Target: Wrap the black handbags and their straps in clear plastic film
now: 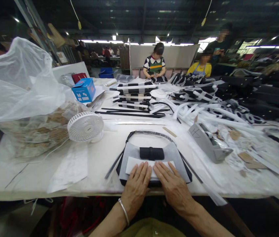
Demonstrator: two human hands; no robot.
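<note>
A black handbag point(191, 176) lies flat before me at the table's front edge, its strap point(151, 133) wrapped in clear film and arched behind it. Thin grey-white paper point(131, 149) covers most of the bag, and the black closure tab point(151, 153) shows above it. Over the paper lies a folded white sheet point(133, 163). Both palms rest on that sheet: my left hand point(138, 181) with fingers stretched flat, my right hand point(172, 181) likewise flat, fingertips nearly meeting. Neither hand grips anything.
Left stand a white fan point(85, 126), a blue box point(83, 90) and a big clear plastic bag point(21, 85). A grey tape dispenser point(209, 143) sits right, near heaped white tubes point(203, 108). Wrapped bags point(136, 88) are stacked ahead. A co-worker point(155, 62) works across the table.
</note>
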